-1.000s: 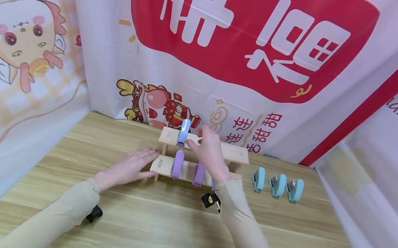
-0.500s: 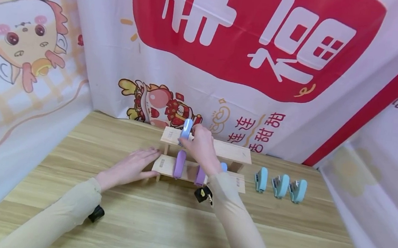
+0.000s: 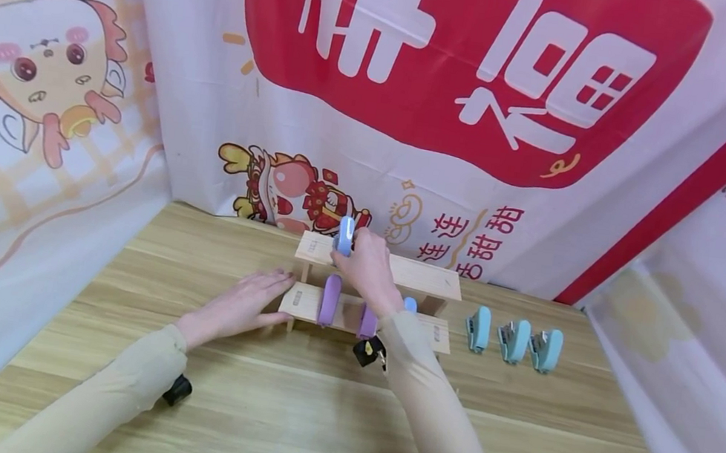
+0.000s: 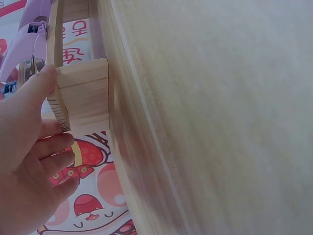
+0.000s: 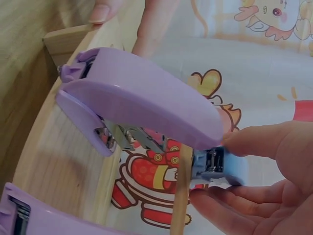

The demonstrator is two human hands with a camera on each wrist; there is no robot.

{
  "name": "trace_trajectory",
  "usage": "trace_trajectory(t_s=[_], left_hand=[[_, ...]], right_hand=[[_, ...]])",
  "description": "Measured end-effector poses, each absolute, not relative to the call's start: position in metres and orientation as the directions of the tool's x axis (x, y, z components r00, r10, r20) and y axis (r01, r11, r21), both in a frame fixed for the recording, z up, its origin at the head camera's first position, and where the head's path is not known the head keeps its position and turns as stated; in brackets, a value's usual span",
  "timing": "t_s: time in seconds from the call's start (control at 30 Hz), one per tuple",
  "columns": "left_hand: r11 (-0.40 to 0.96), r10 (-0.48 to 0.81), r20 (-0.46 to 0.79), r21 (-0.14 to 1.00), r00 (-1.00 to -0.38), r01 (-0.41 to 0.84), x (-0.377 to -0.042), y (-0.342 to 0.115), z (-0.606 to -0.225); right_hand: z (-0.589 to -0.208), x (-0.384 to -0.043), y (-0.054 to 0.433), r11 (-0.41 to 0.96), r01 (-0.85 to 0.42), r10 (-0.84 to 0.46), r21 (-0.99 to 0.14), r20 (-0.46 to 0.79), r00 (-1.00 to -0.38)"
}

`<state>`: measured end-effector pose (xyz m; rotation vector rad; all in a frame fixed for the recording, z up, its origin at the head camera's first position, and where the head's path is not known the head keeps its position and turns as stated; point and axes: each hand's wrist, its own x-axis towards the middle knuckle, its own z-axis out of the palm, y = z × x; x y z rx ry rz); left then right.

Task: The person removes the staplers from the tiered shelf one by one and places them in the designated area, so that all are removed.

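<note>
A two-tier wooden rack (image 3: 427, 277) stands against the back cloth. On its upper tier, near the left end, is a blue stapler (image 3: 345, 236). My right hand (image 3: 368, 264) holds it between thumb and fingers, as the right wrist view shows more closely. Two purple staplers (image 3: 330, 300) (image 3: 368, 321) sit on the lower tier, and another blue stapler (image 3: 410, 304) there is mostly hidden by my right arm. My left hand (image 3: 236, 305) spans the left end of the lower tier, thumb (image 4: 46, 78) at the front edge and extended fingers touching the end.
Several turquoise staplers are lined up right of the rack, the leftmost stapler (image 3: 477, 329) closest to it. Printed cloth walls (image 3: 192, 72) enclose the back and sides of the wooden table (image 3: 288, 412).
My right hand has moved left along the upper tier and closed its fingers round the blue stapler. My left hand stays at the rack's end. The view has shifted slightly.
</note>
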<state>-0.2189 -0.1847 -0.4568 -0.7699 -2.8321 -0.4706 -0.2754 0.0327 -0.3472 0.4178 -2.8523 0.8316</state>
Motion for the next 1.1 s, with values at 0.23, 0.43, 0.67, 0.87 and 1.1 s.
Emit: trace_trajectory(t_s=[0.23, 0.43, 0.67, 0.87, 1.1], left_hand=[[0.816, 0.466, 0.246, 0.251, -0.85, 0.52, -0.218, -0.184, -0.457], [0.816, 0.465, 0.244, 0.254, -0.851, 0.519, -0.218, -0.184, -0.459], [0.817, 0.463, 0.24, 0.257, -0.853, 0.516, -0.219, -0.184, -0.459], [0.817, 0.464, 0.244, 0.253, -0.852, 0.518, -0.219, -0.184, -0.458], [0.82, 0.463, 0.241, 0.248, -0.853, 0.516, -0.221, -0.184, -0.459]], right_hand=[[-0.344, -0.274, 0.035, 0.804, -0.285, -0.22, -0.521, 0.185, -0.958], [-0.344, -0.274, 0.035, 0.8, -0.264, -0.2, -0.538, 0.176, -0.964], [-0.345, -0.277, 0.038, 0.799, -0.273, -0.183, -0.536, 0.216, -0.959], [-0.348, -0.28, 0.04, 0.802, -0.288, -0.177, -0.523, 0.251, -0.952], [-0.349, -0.28, 0.046, 0.802, -0.302, -0.164, -0.516, 0.297, -0.941]])
